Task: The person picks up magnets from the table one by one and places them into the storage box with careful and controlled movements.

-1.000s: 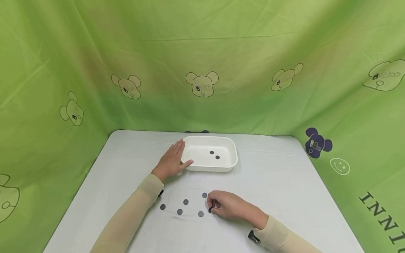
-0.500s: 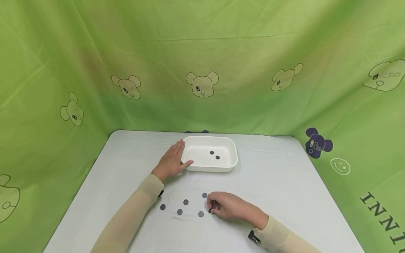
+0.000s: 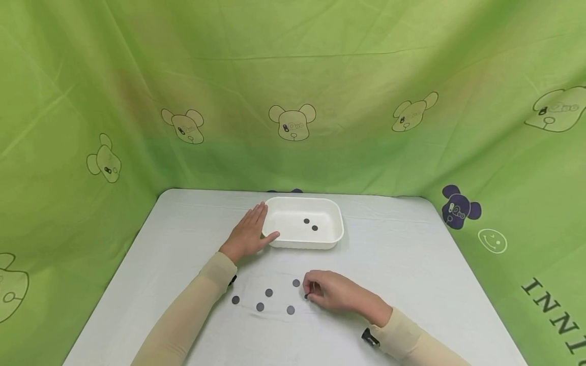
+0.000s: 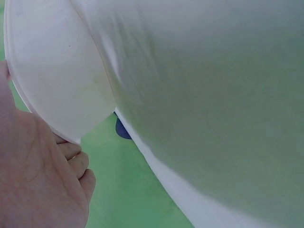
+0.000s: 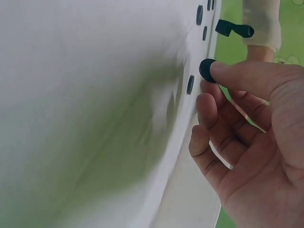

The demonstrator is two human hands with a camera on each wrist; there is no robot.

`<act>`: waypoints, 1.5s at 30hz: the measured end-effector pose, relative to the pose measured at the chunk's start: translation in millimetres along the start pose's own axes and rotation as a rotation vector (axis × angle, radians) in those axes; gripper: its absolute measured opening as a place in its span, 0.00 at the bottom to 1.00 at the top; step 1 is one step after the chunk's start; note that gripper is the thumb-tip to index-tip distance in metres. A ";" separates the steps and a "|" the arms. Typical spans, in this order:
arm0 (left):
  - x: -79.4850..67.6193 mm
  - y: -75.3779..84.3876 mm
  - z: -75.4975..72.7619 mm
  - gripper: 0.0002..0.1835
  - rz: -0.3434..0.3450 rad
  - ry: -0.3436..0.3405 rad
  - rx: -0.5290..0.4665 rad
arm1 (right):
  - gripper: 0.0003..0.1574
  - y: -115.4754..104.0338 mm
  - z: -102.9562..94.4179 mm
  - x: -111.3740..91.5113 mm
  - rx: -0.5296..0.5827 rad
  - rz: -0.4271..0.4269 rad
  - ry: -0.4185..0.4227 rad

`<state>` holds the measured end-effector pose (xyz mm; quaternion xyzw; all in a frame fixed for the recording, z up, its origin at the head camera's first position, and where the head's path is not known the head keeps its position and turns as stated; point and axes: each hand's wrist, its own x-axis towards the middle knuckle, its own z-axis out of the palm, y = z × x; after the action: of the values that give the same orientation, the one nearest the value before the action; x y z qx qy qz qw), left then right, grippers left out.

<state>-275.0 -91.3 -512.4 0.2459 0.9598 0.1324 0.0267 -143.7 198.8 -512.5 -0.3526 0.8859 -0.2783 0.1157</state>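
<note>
My right hand [image 3: 334, 291] pinches a small black disc [image 5: 206, 71] between thumb and forefinger, just right of the discs on the table. Its other fingers curl loosely in the right wrist view. At the left end of a white rectangular tray [image 3: 302, 243], my left hand [image 3: 247, 234] rests with straight fingers along the rim and the thumb at the front corner. Inside the tray lie two dark discs [image 3: 314, 228]. Several more dark grey discs lie flat and spread out on the tabletop, among them one disc [image 3: 296, 283] close to my right fingertips.
A white cloth covers the table [image 3: 389, 254]. Green curtains [image 3: 293, 162] with printed bear heads hang behind it and along both sides. A black clip [image 3: 370, 337] hangs at my right sleeve cuff.
My right hand has risen slightly and moved a little away from me and to the right, with the disc in its pinch. The left hand and the tray have stayed put.
</note>
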 end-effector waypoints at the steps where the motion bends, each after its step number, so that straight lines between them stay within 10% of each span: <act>1: -0.2 0.0 -0.2 0.54 0.003 0.002 0.000 | 0.13 1.1 -0.7 0.0 0.003 -0.002 0.006; 45: -1.1 1.0 -0.9 0.54 0.008 0.003 -0.010 | 0.11 47.4 -72.5 37.8 0.067 -0.031 0.419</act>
<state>-273.6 -91.3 -511.2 0.2494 0.9582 0.1375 0.0260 -226.8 230.9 -480.7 -0.2963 0.8754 -0.3766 -0.0638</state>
